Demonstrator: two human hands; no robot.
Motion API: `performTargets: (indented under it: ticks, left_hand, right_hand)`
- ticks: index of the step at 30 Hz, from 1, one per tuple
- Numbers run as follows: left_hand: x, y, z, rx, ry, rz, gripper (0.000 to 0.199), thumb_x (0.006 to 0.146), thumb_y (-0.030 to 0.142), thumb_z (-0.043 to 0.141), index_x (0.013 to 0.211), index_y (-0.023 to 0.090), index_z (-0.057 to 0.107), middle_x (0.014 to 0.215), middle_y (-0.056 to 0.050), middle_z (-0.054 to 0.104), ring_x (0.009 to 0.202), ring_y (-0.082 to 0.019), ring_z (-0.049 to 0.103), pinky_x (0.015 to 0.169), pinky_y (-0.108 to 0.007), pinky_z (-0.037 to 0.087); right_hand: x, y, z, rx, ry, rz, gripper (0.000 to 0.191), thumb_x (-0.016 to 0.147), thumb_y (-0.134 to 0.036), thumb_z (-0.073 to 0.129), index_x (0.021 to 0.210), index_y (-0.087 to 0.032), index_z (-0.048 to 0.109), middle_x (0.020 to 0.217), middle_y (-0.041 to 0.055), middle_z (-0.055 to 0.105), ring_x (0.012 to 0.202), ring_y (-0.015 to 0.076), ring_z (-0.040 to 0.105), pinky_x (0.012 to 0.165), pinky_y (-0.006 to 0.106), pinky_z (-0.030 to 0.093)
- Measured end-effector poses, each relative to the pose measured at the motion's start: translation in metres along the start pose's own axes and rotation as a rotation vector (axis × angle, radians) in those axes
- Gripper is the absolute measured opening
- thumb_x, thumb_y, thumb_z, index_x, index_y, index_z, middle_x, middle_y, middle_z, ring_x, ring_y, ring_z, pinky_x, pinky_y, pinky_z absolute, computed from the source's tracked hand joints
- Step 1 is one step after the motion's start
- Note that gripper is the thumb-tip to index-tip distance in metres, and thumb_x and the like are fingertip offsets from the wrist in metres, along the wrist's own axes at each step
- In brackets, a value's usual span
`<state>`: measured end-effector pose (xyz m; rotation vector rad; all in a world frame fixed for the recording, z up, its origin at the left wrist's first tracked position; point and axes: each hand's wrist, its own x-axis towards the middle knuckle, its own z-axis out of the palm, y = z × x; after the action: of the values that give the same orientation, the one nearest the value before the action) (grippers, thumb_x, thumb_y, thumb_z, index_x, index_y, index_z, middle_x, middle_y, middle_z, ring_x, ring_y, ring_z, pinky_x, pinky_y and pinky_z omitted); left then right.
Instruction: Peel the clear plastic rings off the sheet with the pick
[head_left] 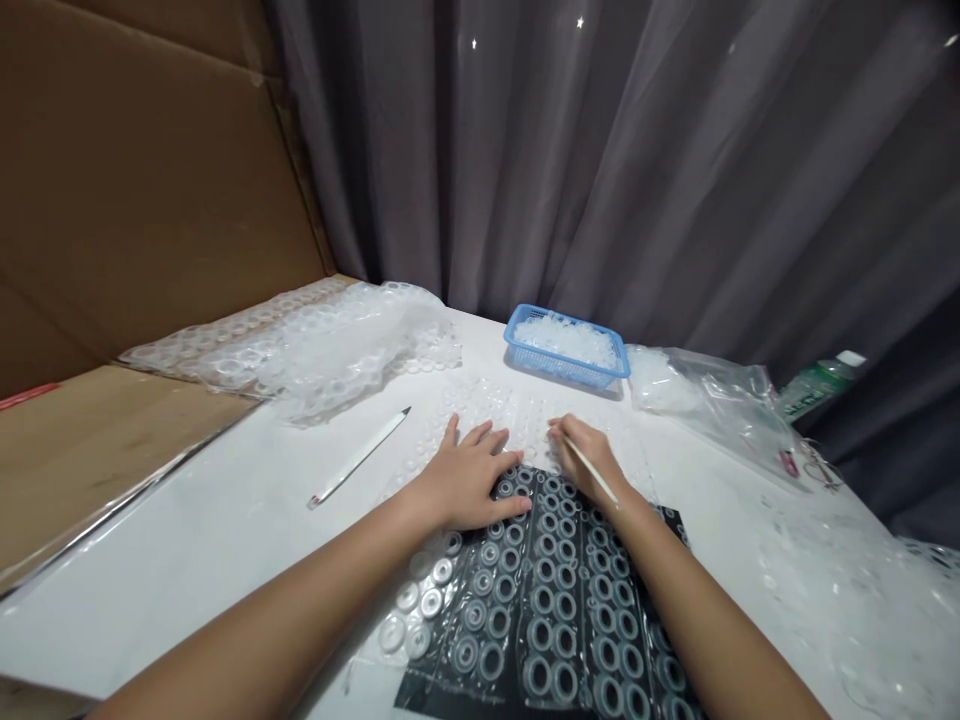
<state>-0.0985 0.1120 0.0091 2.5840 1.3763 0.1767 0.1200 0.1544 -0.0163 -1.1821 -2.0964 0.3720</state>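
Observation:
My left hand (472, 482) lies flat with its fingers spread on a clear plastic sheet (525, 590) of moulded rings and discs. Part of that sheet rests over a black backing (427, 692), and the rest over the white table. Closed round a slim white pen-like stick (598, 474), my right hand (587, 462) is just right of the left one, low over the sheet's far part. The stick's working tip is hidden by the fingers. Left of my hands lies a white pencil-shaped tool (360, 458) with a dark point.
Behind my hands stands a blue basket (600, 374) filled with small translucent pieces. Crumpled sheets of rings (337, 340) are heaped at the back left, beside cardboard (150, 180). Farther right are a clear plastic bag (720, 400), a green bottle (821, 385) and loose translucent scraps (877, 600).

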Motion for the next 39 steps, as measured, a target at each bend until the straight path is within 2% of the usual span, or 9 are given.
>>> performTargets:
  ticks: [3,6,9,15,22,27,30,35,39]
  left_hand:
    - [0.000,-0.001,0.002,-0.007,0.009,0.029,0.072,0.080,0.075,0.033,0.132,0.027,0.047,0.147,-0.009,0.033,0.136,-0.038,0.020,0.105,-0.065,-0.003]
    - [0.000,-0.002,0.005,-0.021,0.008,0.062,0.076,0.082,0.075,0.028,0.138,0.025,0.038,0.149,-0.006,0.029,0.137,-0.037,0.017,0.107,-0.063,-0.004]
    - [0.001,-0.003,0.007,-0.028,0.007,0.050,0.080,0.081,0.076,0.027,0.143,0.025,0.029,0.148,-0.006,0.032,0.137,-0.037,0.017,0.107,-0.062,-0.006]
    - [0.005,-0.002,0.005,-0.032,-0.001,0.023,0.082,0.078,0.078,0.029,0.143,0.028,0.029,0.147,-0.004,0.034,0.133,-0.039,0.023,0.105,-0.064,-0.006]
    - [0.008,-0.001,0.005,-0.012,-0.003,0.019,0.084,0.077,0.080,0.028,0.142,0.027,0.032,0.146,-0.005,0.036,0.132,-0.041,0.025,0.104,-0.065,-0.005]
    - [0.008,0.000,0.006,0.002,0.010,0.019,0.083,0.077,0.079,0.030,0.141,0.027,0.032,0.145,-0.005,0.036,0.131,-0.041,0.026,0.104,-0.066,-0.002]
    - [0.008,0.003,0.005,0.015,0.020,0.006,0.079,0.078,0.077,0.033,0.139,0.028,0.036,0.144,-0.006,0.038,0.131,-0.041,0.026,0.103,-0.067,-0.002]
    - [0.006,0.008,0.006,0.036,0.009,-0.004,0.073,0.080,0.075,0.034,0.135,0.028,0.043,0.144,-0.005,0.039,0.132,-0.040,0.025,0.103,-0.068,-0.002]
    - [0.005,0.006,0.002,0.012,0.000,-0.001,0.077,0.079,0.075,0.034,0.137,0.026,0.041,0.145,-0.006,0.037,0.133,-0.041,0.024,0.104,-0.067,-0.003]
  right_hand:
    - [0.008,0.007,-0.011,0.005,0.068,0.171,0.015,0.085,-0.030,0.048,0.074,-0.021,0.054,0.092,0.0078,0.068,0.093,0.0232,0.063,0.079,0.035,0.047]
    - [0.015,0.008,-0.016,0.149,-0.082,0.189,0.015,0.079,-0.031,0.056,0.070,-0.020,0.057,0.097,0.0071,0.069,0.100,0.0230,0.061,0.082,0.035,0.046]
    - [0.017,0.006,-0.008,0.358,-0.187,0.205,0.018,0.080,-0.035,0.057,0.074,-0.018,0.059,0.103,0.0081,0.068,0.091,0.0200,0.063,0.078,0.033,0.048]
    - [0.012,0.011,0.008,0.492,-0.220,0.255,0.019,0.078,-0.036,0.060,0.074,-0.017,0.060,0.105,0.0091,0.068,0.089,0.0184,0.064,0.076,0.031,0.048]
    - [0.013,0.008,0.001,0.405,-0.239,0.238,0.018,0.080,-0.035,0.058,0.079,-0.018,0.064,0.103,0.0064,0.069,0.087,0.0183,0.064,0.075,0.031,0.048]
    - [0.013,0.001,0.001,0.212,-0.276,0.037,0.018,0.084,-0.034,0.054,0.078,-0.019,0.061,0.097,0.0071,0.069,0.085,0.0200,0.063,0.074,0.031,0.047]
    - [0.010,-0.001,0.006,0.121,-0.176,-0.020,0.020,0.086,-0.033,0.049,0.073,-0.020,0.056,0.086,0.0075,0.068,0.078,0.0203,0.062,0.072,0.031,0.046]
    - [0.009,0.004,0.010,0.111,0.069,0.140,0.020,0.088,-0.033,0.041,0.075,-0.021,0.051,0.087,0.0090,0.066,0.081,0.0217,0.061,0.073,0.033,0.046]
    - [0.017,0.014,0.005,0.177,0.071,0.252,0.022,0.085,-0.039,0.047,0.073,-0.021,0.053,0.098,0.0077,0.066,0.070,0.0182,0.061,0.057,0.028,0.047]
